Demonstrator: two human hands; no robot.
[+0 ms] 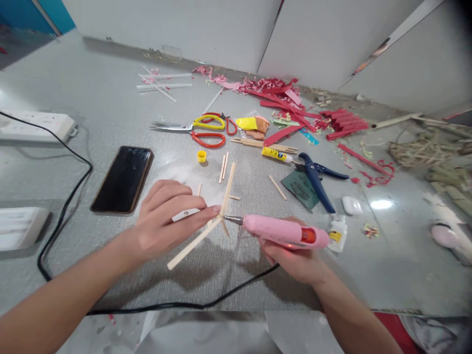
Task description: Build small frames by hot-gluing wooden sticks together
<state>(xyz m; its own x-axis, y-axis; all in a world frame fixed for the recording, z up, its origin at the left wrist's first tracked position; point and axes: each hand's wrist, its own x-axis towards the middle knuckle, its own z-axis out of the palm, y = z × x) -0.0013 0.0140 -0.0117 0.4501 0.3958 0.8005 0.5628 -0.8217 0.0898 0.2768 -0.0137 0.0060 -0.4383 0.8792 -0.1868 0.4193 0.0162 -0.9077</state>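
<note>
My left hand [167, 219] pinches a joint of thin wooden sticks [206, 228], held just above the grey table [92, 98]. One stick runs down-left, another points up toward the middle of the table. My right hand [295, 258] is closed around a pink hot glue gun [283, 232]. Its metal nozzle touches the spot where the sticks cross, right at my left fingertips. The gun's black cord [165, 305] trails along the table's front edge.
A black phone [123, 178] lies left of my hands. Beyond are scissors [195, 129], a yellow cap [201, 156], a glue tube [276, 155], blue cutters [317, 178], loose sticks [263, 144], red paper strips [291, 105]. White power strips [40, 125] sit at the left.
</note>
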